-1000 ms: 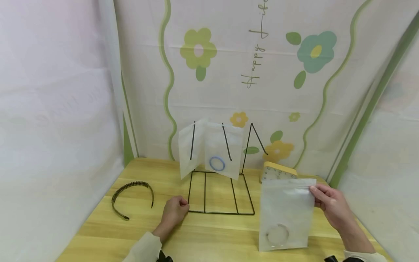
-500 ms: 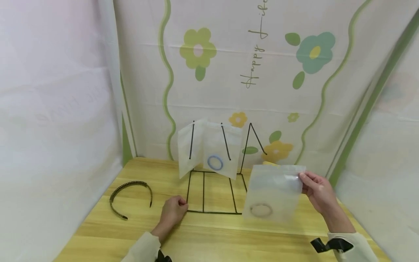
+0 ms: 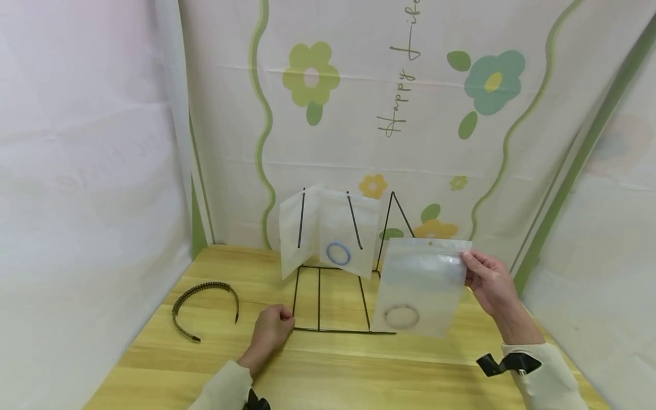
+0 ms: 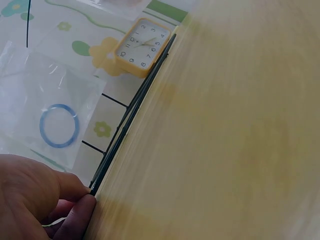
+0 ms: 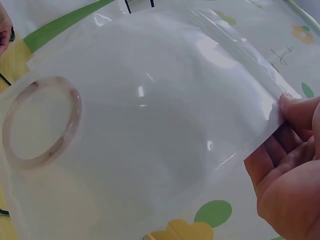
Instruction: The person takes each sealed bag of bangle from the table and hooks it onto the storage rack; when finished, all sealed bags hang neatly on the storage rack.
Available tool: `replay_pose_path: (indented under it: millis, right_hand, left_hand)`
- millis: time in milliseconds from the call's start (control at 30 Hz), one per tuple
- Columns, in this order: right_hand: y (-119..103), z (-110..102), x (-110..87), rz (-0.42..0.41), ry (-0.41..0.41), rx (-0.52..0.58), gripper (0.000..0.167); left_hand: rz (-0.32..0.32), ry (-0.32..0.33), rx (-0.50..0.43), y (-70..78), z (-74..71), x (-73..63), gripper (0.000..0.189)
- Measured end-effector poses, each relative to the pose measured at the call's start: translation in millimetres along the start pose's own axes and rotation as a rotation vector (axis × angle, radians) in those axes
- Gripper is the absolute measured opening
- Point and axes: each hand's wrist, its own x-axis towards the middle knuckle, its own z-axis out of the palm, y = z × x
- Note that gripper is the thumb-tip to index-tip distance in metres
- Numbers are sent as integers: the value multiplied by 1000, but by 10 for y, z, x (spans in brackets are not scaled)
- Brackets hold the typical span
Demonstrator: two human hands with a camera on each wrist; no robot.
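My right hand (image 3: pixel 491 285) pinches the upper right edge of a clear zip-lock bag (image 3: pixel 422 273). A pale pinkish bangle (image 5: pixel 75 112) lies in the bag's lower part. This bag is in front of the right side of a black wire display rack (image 3: pixel 338 331), and a small hole shows in its top strip. At the rack's front left corner, my left hand (image 3: pixel 273 328) pinches the wire between thumb and finger. Two other bags hang on the rack's left and middle hooks. The middle bag (image 3: pixel 366 222) contains a blue bangle (image 4: pixel 42 125).
On the table (image 3: pixel 205 381), a dark braided headband (image 3: pixel 205 286) lies to the left. A yellow square clock (image 4: pixel 142 46) stands beyond the rack in the left wrist view; the held bag hides it in the head view. Flowered cloth (image 3: pixel 359 114) hangs behind.
My right hand has raised the bag with the pinkish bangle and carried it left and forward, toward the rack's right hook. My left hand stays at the rack's corner.
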Motion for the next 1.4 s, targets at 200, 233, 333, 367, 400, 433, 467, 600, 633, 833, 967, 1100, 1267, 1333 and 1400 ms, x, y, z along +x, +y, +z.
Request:
replay_pose_path:
  millis: [200, 233, 333, 367, 400, 433, 467, 600, 633, 833, 967, 1100, 1267, 1333, 1400]
  right_hand:
    - [16, 86, 81, 15, 28, -4, 29]
    - [21, 98, 92, 17, 20, 5, 29]
    - [33, 132, 118, 24, -1, 34, 30]
    - [39, 142, 125, 27, -3, 38, 30]
    - [47, 152, 135, 30, -5, 44, 31]
    - [56, 161, 145, 31, -5, 49, 31]
    - [64, 172, 155, 31, -3, 54, 32]
    - [109, 196, 190, 26, -7, 77, 32]
    - [118, 197, 194, 27, -8, 85, 32]
    - [142, 205, 203, 55, 10, 91, 31]
    - [157, 210, 230, 66, 19, 95, 30]
    - [190, 198, 279, 71, 35, 95, 28]
    - [259, 158, 370, 95, 60, 88, 26]
    - [286, 141, 415, 113, 64, 87, 26]
    - [313, 131, 467, 127, 78, 83, 25]
  left_hand:
    - [1, 2, 7, -21, 6, 17, 4]
    - [2, 1, 7, -24, 8, 20, 4]
    - [-2, -5, 3, -17, 4, 22, 4]
    - [-3, -7, 2, -14, 2, 21, 5]
    - [-2, -7, 1, -12, -2, 20, 5]
    - [-1, -5, 2, -9, -7, 19, 5]
    - [1, -4, 2, -5, -11, 18, 4]
    - [1, -5, 2, 3, -17, 23, 4]
    - [-2, -6, 2, 5, -15, 24, 5]
    - [-11, -7, 0, 12, -6, 16, 6]
    - [-2, 1, 5, 0, -5, 12, 7]
    - [-5, 0, 6, -11, 4, 20, 8]
    - [-13, -2, 11, -23, 13, 28, 7]
    - [-10, 0, 11, -25, 12, 27, 7]
    - [2, 2, 6, -23, 13, 22, 7]
